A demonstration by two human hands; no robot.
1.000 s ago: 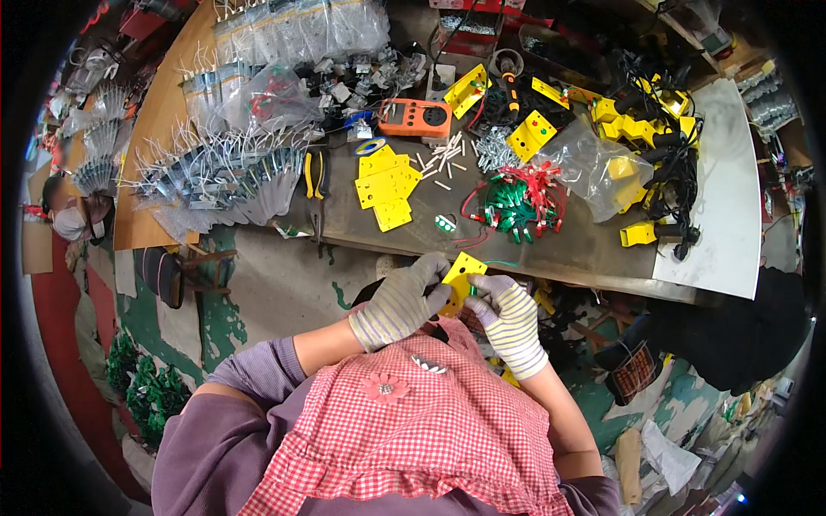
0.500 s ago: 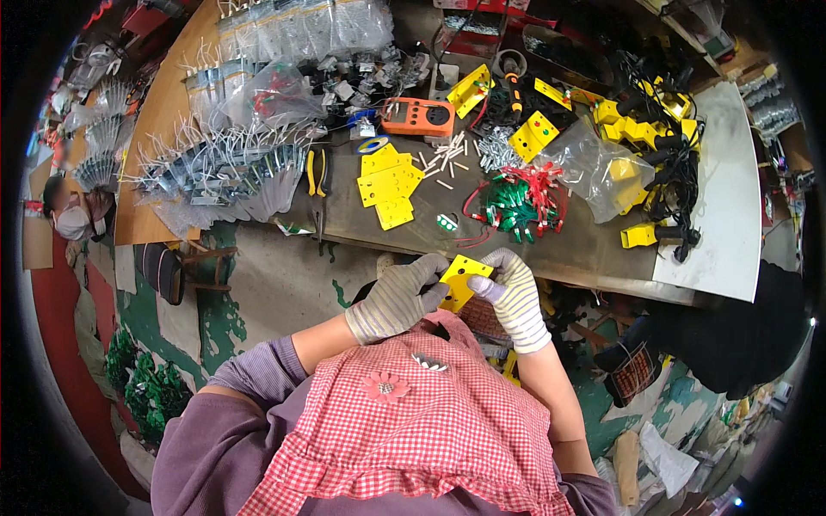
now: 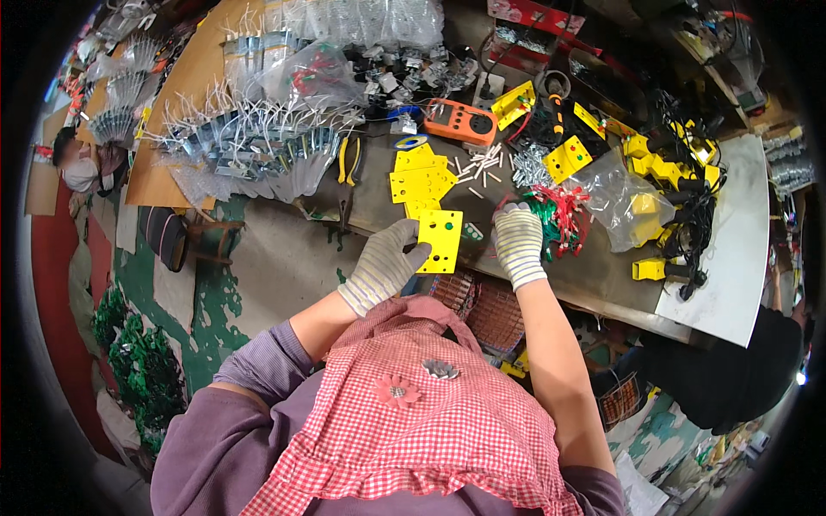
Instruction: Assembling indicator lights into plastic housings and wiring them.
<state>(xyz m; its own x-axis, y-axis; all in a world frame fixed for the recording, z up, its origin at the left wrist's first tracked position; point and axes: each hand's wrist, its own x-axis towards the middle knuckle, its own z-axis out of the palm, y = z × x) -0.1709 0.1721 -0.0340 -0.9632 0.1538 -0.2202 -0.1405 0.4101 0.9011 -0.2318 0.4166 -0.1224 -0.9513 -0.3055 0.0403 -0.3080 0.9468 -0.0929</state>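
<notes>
My left hand (image 3: 385, 267), in a striped knit glove, pinches a flat yellow plate (image 3: 440, 244) by its left edge. Several holes pierce the plate, and a small green round piece (image 3: 450, 227) shows near its top right. My right hand (image 3: 520, 242), gloved alike, rests at the table edge beside a pile of small lights on red (image 3: 564, 209) and green wires. Its fingertips point down and are hidden, so I cannot tell whether they grip anything. More yellow plates (image 3: 420, 182) lie stacked beyond my left hand.
Pliers (image 3: 347, 176) with yellow handles lie left of the plates. Behind are an orange meter (image 3: 461, 121), white sticks (image 3: 484, 162), silver screws (image 3: 530, 165) and a clear plastic bag (image 3: 615, 202). Yellow housings with black cables (image 3: 688, 206) crowd the right side; bagged parts (image 3: 249, 146) fill the left.
My right hand has let go of the yellow plate and moved out to the wired lights. My left hand keeps the plate, now raised and turned more upright. The view has shifted slightly.
</notes>
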